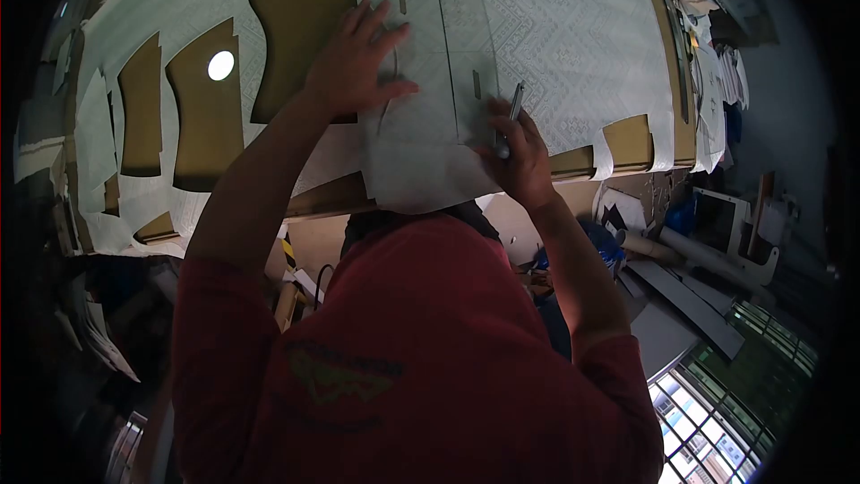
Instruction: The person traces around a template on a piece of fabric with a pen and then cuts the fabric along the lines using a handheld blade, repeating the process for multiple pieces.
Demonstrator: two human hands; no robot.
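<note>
A clear plastic template with dark lines and narrow slots lies on a pale sheet of material that has an embossed pattern. My left hand rests with fingers spread over the template's left edge. Beside its lower right edge, my right hand grips a slim silver pen, which points up and away from me. A loose flap of the pale material hangs at the table's front edge below the template.
Several curved cut-outs on the left expose the brown tabletop. A round white spot shows in one. Papers crowd the right edge. Boards and rolls clutter the floor at lower right.
</note>
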